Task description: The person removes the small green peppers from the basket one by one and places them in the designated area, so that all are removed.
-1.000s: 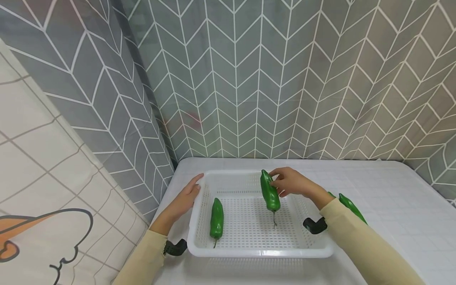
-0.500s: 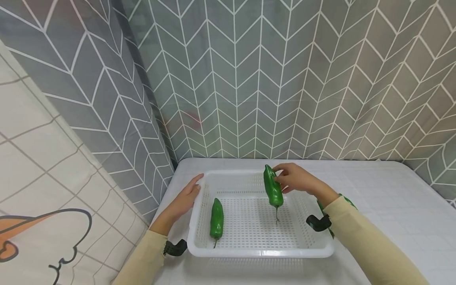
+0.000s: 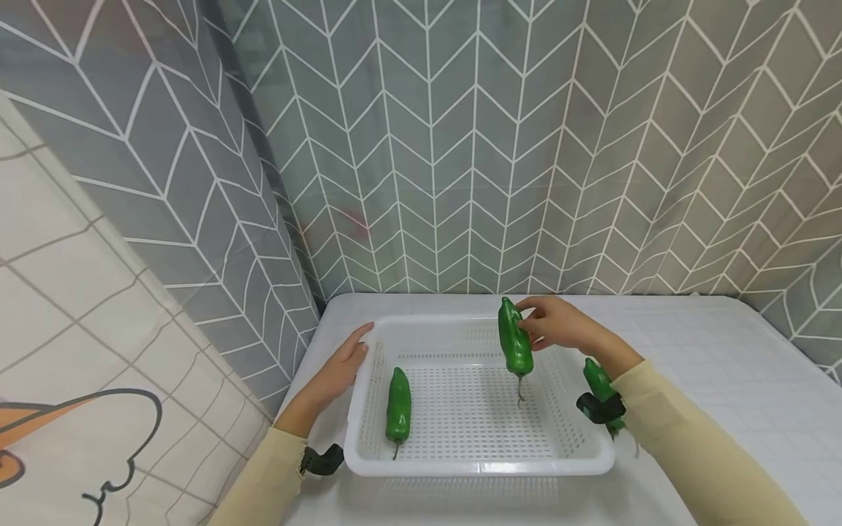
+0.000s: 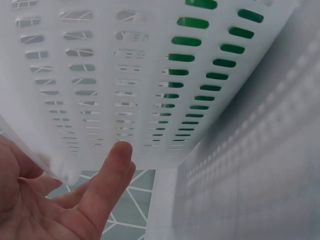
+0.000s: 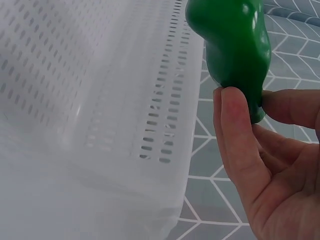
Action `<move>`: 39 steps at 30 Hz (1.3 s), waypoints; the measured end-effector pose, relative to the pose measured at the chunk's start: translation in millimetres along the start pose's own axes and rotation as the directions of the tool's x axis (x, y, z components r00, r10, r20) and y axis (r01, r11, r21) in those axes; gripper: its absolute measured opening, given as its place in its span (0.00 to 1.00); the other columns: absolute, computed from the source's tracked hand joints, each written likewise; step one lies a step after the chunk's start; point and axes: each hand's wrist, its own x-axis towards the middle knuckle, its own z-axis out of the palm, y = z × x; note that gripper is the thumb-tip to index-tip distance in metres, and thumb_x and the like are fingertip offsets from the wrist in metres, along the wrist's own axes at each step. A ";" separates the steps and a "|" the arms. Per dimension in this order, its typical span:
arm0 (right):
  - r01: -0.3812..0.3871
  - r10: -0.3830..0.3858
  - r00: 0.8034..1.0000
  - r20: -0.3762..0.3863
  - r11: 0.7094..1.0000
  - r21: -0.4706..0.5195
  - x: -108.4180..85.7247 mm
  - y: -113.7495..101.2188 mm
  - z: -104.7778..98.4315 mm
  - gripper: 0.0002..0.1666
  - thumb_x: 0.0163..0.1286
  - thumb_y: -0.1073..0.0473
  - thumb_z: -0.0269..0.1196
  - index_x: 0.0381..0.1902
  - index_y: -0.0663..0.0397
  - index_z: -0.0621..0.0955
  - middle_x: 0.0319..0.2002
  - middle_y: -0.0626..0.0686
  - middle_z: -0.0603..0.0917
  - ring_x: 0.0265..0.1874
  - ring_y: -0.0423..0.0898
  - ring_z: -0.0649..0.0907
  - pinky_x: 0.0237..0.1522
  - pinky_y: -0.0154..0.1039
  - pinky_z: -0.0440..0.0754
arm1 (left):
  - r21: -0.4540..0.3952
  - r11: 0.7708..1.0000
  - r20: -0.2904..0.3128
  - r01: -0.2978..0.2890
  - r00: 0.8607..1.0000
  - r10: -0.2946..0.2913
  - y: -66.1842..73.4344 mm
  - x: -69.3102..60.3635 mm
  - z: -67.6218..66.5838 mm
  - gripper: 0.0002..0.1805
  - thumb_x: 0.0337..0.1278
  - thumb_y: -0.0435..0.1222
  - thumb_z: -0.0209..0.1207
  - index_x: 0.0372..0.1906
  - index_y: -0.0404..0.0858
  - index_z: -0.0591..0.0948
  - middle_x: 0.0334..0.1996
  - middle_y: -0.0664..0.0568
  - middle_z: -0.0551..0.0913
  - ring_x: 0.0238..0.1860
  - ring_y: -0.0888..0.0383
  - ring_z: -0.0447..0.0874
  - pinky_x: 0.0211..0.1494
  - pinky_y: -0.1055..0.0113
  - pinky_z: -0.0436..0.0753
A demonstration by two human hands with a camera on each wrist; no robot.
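Observation:
In the head view, a white plastic basket [image 3: 460,467] with slotted walls stands on the table. My left hand [image 3: 338,376] grips its left rim near the far corner. In the left wrist view the thumb [image 4: 117,160] lies against the outer wall, fingers at the rim. My right hand [image 3: 559,323] pinches a green pepper [image 3: 515,337] above the basket's far right part, its thin stem hanging down. In the right wrist view, fingertips hold that pepper [image 5: 237,45] near its narrow end. A second green pepper [image 3: 398,409] lies inside along the left wall.
Another green pepper [image 3: 597,380] lies outside the basket's right side, partly hidden by the right wrist and its black wrist camera [image 3: 600,408]. A white cloth covers the table [image 3: 717,365]. A patterned curtain [image 3: 460,183] hangs behind it and on the left.
My right hand has moved right and slightly away with the pepper, raising it a little. The right sleeve now covers different parts of the peppers outside. My left hand keeps its place on the rim.

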 end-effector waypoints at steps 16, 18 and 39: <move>-0.013 0.013 1.000 -0.020 1.000 -0.003 -7.4 8.7 -12.0 0.30 0.76 0.64 0.57 0.68 0.79 0.65 0.41 0.62 0.85 0.35 0.50 0.87 0.41 0.47 0.88 | 0.001 1.000 -0.006 0.002 1.000 -0.002 -0.7 -1.0 1.2 0.28 0.85 0.41 0.36 0.82 0.45 0.51 0.65 0.38 0.74 0.62 0.43 0.78 0.65 0.42 0.74; -0.015 0.014 1.000 -0.024 1.000 -0.007 -9.5 9.4 -13.4 0.30 0.77 0.64 0.56 0.68 0.80 0.65 0.41 0.62 0.84 0.35 0.50 0.87 0.40 0.47 0.88 | 0.001 1.000 -0.007 0.002 1.000 -0.002 -0.4 -0.9 1.3 0.28 0.85 0.41 0.36 0.82 0.45 0.51 0.65 0.38 0.74 0.62 0.43 0.78 0.65 0.42 0.74; -0.044 0.044 0.999 -0.029 0.999 -0.014 -23.2 16.9 -30.2 0.31 0.79 0.63 0.56 0.70 0.79 0.63 0.43 0.63 0.83 0.37 0.51 0.86 0.42 0.49 0.87 | 0.003 1.000 -0.010 0.004 1.000 -0.004 -0.2 0.6 1.1 0.28 0.85 0.40 0.36 0.82 0.44 0.51 0.64 0.38 0.74 0.60 0.44 0.79 0.64 0.45 0.76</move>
